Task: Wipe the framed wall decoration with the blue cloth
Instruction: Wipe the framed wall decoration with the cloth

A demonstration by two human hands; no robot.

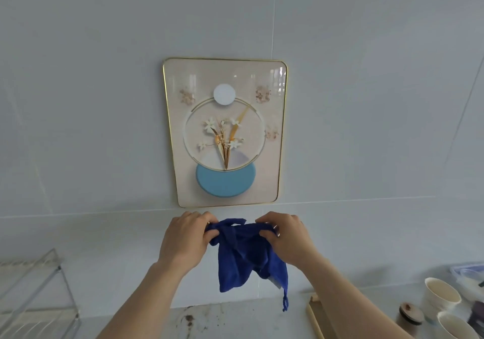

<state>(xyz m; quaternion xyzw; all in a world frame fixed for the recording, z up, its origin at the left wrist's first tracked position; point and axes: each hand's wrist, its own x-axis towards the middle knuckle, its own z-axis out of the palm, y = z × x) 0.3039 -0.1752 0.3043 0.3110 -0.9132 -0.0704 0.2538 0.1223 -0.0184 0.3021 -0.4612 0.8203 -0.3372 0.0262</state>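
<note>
Nearest to us, at the bottom of the view, lay a pale speckled surface [235, 320] with brownish stains on it. At its near left stood a clear wire-framed rack [34, 294]. At its near right we saw two white cups [440, 295], a small round brown-topped lid [410, 312] just beside them, a light wooden strip [315, 317] angled toward us, and, farther right, a clear plastic container [468, 273] partly cut off by the edge.

Above the surface, we held both arms out. Our left hand [187, 239] and our right hand [286, 236] were closed on the top edge of the blue cloth [246, 257], each pinching a bunched corner between thumb and fingers. The cloth hung down slack between the hands, crumpled, with a thin loop dangling from its lower right corner. It hung clear of the surface, in front of the wall, and was not touching the picture.

Beyond the hands, the framed wall decoration [225, 131] hung on the pale tiled wall [91, 103], just above the cloth and apart from it. Its thin gold frame had rounded corners. The glossy face showed white flowers on gold stems inside a ring, a white disc at the top and a light blue disc at the bottom. Faint reflections showed on its upper right part.
</note>
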